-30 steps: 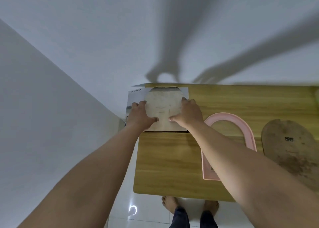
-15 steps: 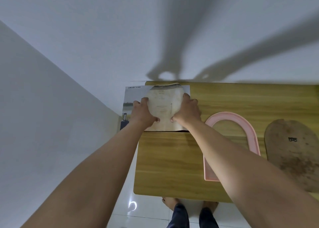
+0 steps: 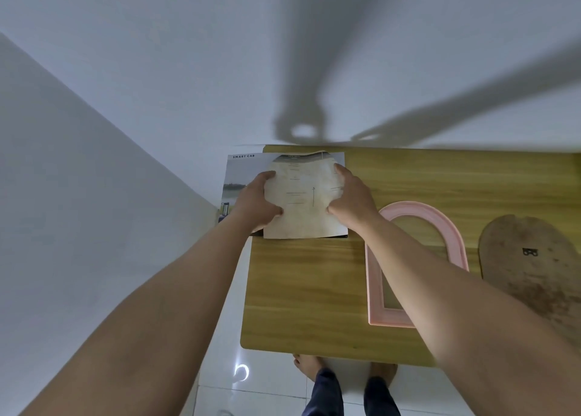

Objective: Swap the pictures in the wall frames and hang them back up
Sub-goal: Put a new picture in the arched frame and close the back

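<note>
While clamping both side edges, bowing the arched sheet [image 3: 301, 201] a little. Left hand [image 3: 256, 200]: fingers [image 3: 267, 176] curled on the 9 o'clock edge, thumb pressed on top near the lower corner. Right hand [image 3: 352, 195]: same at 3 o'clock, fingers [image 3: 341, 171] wrapped over the edge, thumb on top. Closed on paper only, nothing else held. Depth of grip underneath: can't tell.

Sheet directly between the 2 hands, so no reach left to make. Lying on a larger printed poster [image 3: 243, 170], labelled SMART CAB, showing at 9 to 11 o'clock of the sheet and overhanging the table [image 3: 308, 289] on its 9 o'clock side. All parked at the table's 11 o'clock corner, against the wall.

Judged step: picture out of its frame, being picked up or squared for the swap. Hanging not started. Pink arched frame [image 3: 415, 207] open and empty at 3 o'clock of the right hand, just beside the forearm. Brown backing board [image 3: 531, 258] further out at 3 o'clock, apart from the frame.

Next move, probably: lift sheet flat, carry toward 3 o'clock, match arch to arch in the frame, then board on top. Needs even pull from both hands. Thin paper, likely to crease, or to drag the poster off the edge.
</note>
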